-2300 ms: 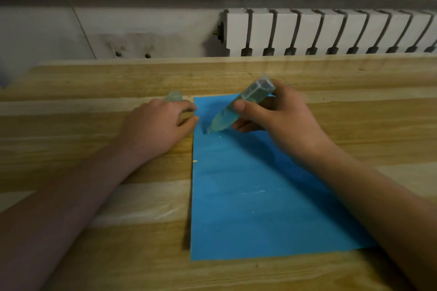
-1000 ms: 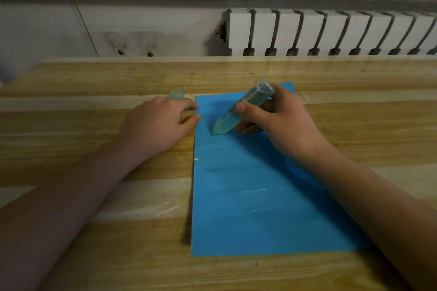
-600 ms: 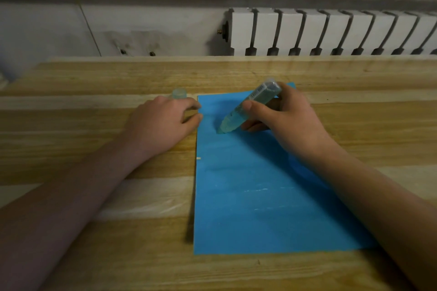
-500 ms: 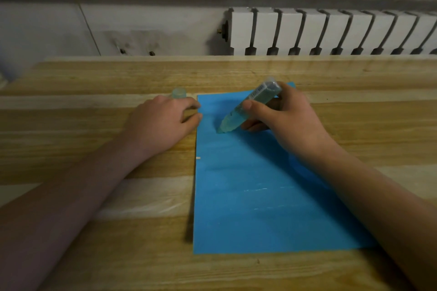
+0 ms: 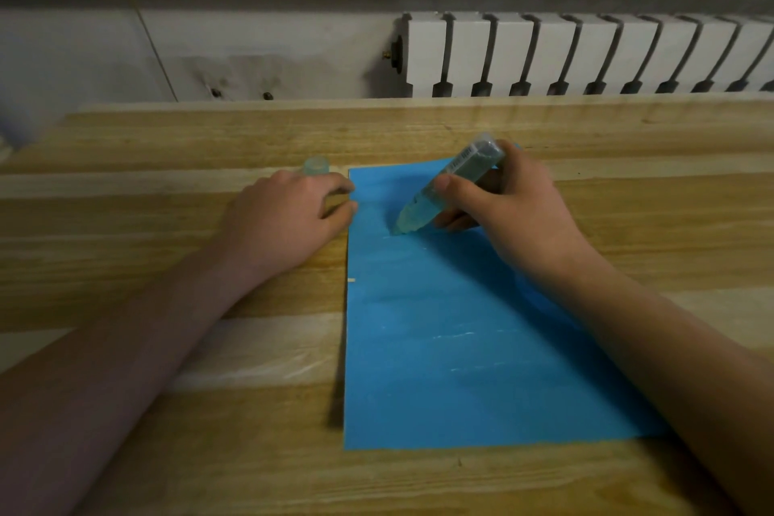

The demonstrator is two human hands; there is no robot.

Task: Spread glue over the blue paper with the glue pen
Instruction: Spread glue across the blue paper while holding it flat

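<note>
My left hand (image 5: 285,218) lies palm down at centre left, fingers loosely bent; my left forearm (image 5: 138,327) runs out the lower left corner. My right hand (image 5: 515,214), upper centre, curls thumb and fingers round the glue pen (image 5: 419,209); my right forearm (image 5: 670,348) leaves lower right.

The near half of the flat blue paper sheet (image 5: 460,369) lies uncovered between the two forearms and can be reached from the front edge of the pale wooden plank table (image 5: 167,469). The left hand (image 5: 285,222) rests at the sheet's far left corner, with a small translucent greenish cap (image 5: 316,166) just behind its knuckles. The right hand (image 5: 515,218) and its slanted translucent green glue pen (image 5: 444,189) fill the far middle (tip on the paper), and the forearm crosses the sheet's right side. Bare wood runs behind both hands, with a white ribbed radiator (image 5: 586,54) beyond.
</note>
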